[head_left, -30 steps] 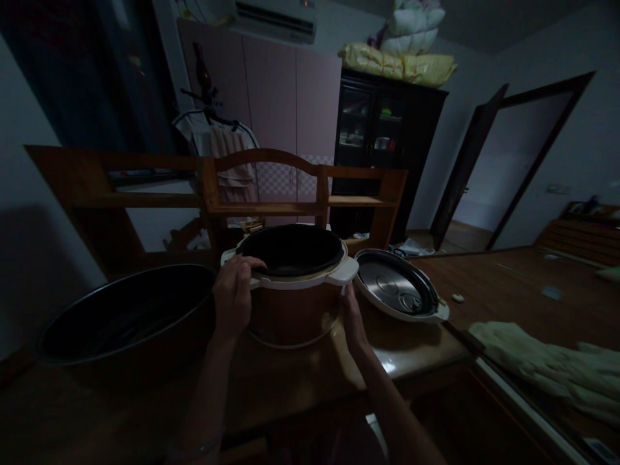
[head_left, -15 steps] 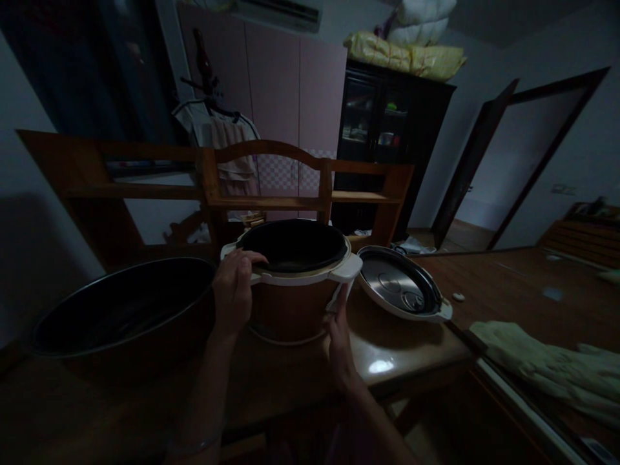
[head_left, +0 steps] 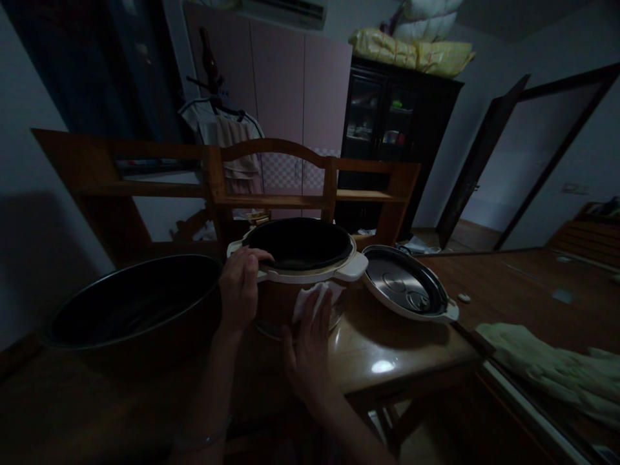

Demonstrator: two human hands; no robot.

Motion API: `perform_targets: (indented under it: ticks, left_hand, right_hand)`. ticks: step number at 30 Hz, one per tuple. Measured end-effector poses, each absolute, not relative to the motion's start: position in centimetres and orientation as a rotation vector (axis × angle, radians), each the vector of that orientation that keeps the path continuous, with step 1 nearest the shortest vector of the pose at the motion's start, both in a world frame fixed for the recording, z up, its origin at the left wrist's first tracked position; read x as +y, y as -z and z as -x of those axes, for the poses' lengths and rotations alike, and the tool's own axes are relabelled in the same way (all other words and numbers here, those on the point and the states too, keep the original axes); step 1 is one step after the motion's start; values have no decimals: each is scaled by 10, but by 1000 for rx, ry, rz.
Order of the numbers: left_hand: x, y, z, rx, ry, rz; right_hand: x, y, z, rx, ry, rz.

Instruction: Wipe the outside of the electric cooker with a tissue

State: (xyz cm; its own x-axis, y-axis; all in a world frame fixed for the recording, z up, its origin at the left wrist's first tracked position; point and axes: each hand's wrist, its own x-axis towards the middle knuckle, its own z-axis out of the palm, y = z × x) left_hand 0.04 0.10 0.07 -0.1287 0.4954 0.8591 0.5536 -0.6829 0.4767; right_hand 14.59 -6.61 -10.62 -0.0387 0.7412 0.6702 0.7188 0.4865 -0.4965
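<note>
A rice cooker (head_left: 271,300) with a brown body, white rim and side handles stands upright on the wooden table, its dark inside showing from above. My left hand (head_left: 241,284) grips the left side of its rim, the thumb reaching over the edge. Against the front of the body, my right hand (head_left: 310,349) presses a folded white cloth (head_left: 312,297), maybe a tissue, beneath its fingers. To the right lies the detached round lid (head_left: 394,281), metal inner face up. A large dark basin (head_left: 135,303) sits close on the left, near my left forearm.
The table (head_left: 382,352) has a raised wooden shelf frame (head_left: 276,200) along its back. A bed or platform (head_left: 513,284) with a pale green cloth (head_left: 542,368) is at the right. Wardrobe (head_left: 278,84), dark cabinet (head_left: 411,123) and open door (head_left: 484,155) stand behind.
My right hand has moved left from the cooker's right side to its front, and the white cloth now shows spread under its fingers. My left hand stays on the rim.
</note>
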Motion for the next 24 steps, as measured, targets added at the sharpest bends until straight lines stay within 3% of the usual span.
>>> perform_targets:
  ticks: [11, 24]
  left_hand:
    - [-1, -1, 0, -1262, 1971, 2074]
    - [-4, -4, 1, -1284, 1945, 2102]
  right_hand:
    - [-44, 109, -153, -2038, 279, 1060]
    - [-41, 94, -125, -2317, 258, 766]
